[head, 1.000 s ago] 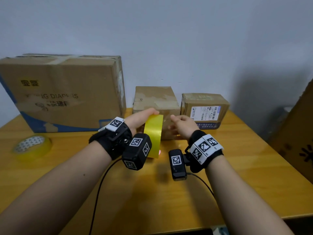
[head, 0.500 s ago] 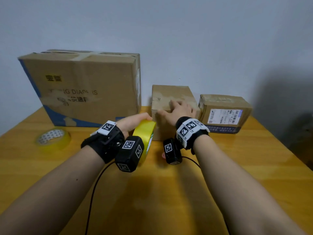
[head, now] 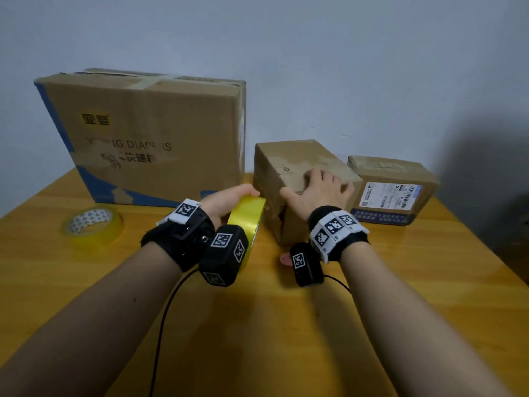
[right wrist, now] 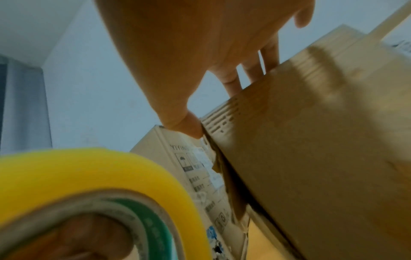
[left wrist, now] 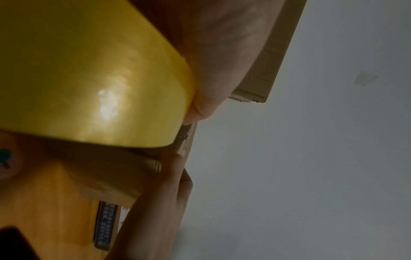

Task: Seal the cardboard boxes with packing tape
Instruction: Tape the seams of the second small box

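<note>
My left hand (head: 229, 200) grips a yellow roll of packing tape (head: 246, 222), held on edge just left of a small brown cardboard box (head: 289, 164) in the middle of the table. The roll fills the left wrist view (left wrist: 89, 73), with my thumb along its rim. My right hand (head: 320, 193) lies on top of that box near its front edge, fingers spread and straight, thumb at the front corner. In the right wrist view the fingers (right wrist: 231, 82) reach over the box top (right wrist: 322, 140) and the tape roll (right wrist: 89, 184) sits close below.
A large diaper carton (head: 148, 138) stands at the back left. A smaller labelled box (head: 392, 190) sits right of the middle box. A second tape roll (head: 91, 224) lies flat on the wooden table (head: 272, 325) at the left. A small pink object (head: 284, 259) lies by my right wrist.
My right hand moved from beside the tape roll onto the top of the small box and spread its fingers there. My left hand lowered the tape roll beside the box.
</note>
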